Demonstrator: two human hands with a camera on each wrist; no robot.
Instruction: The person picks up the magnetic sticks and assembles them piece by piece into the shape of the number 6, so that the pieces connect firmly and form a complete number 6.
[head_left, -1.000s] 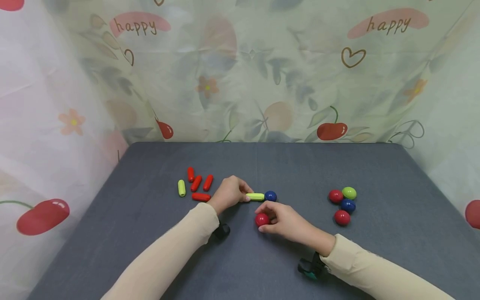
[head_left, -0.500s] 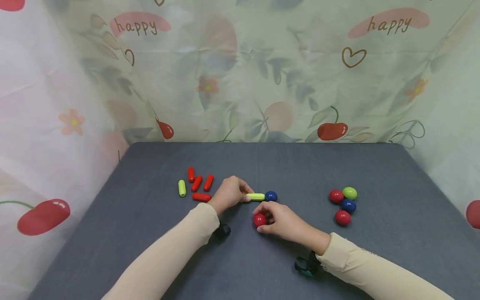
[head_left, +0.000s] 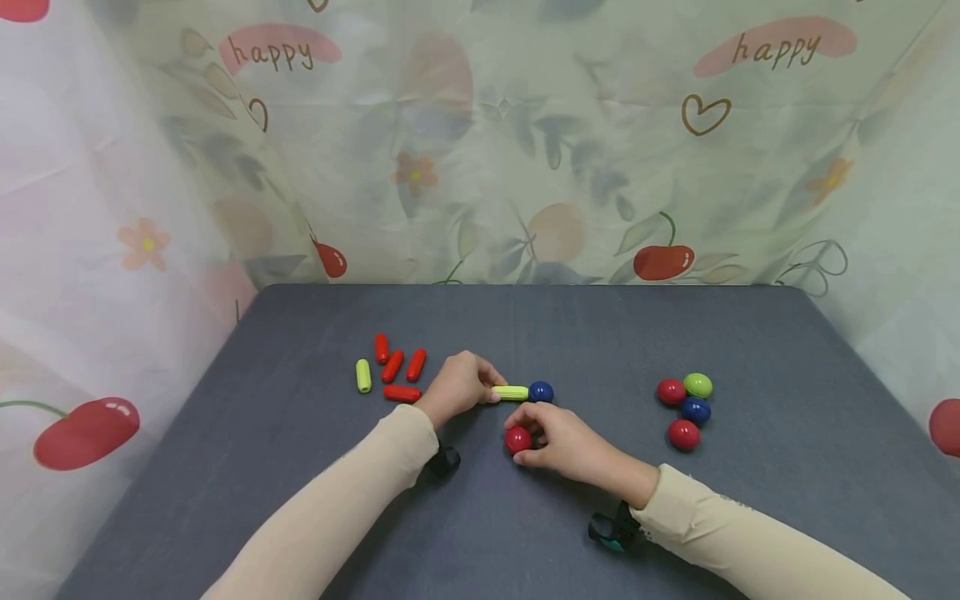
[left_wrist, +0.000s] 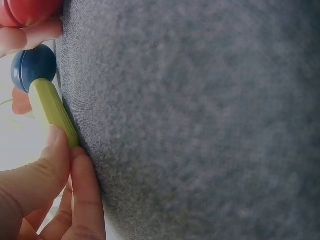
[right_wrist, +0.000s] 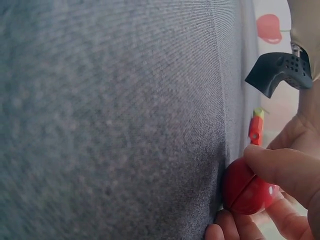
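My left hand pinches the near end of a yellow-green ridged stick between thumb and fingers. The stick's other end meets a blue ball, and in the left wrist view the two look joined. Lower and to the right, my right hand holds a red ball with thumb and fingers curled about it. A seam line runs round this red ball in the right wrist view, where it sits at the cloth surface.
Several red sticks and one yellow-green stick lie to the left on the dark cloth-covered table. At the right rest two red balls, a blue ball and a green ball. A patterned curtain stands behind.
My right hand has shifted slightly left with the red ball, mostly in the first half second. The left hand, yellow-green stick and blue ball hold their place.
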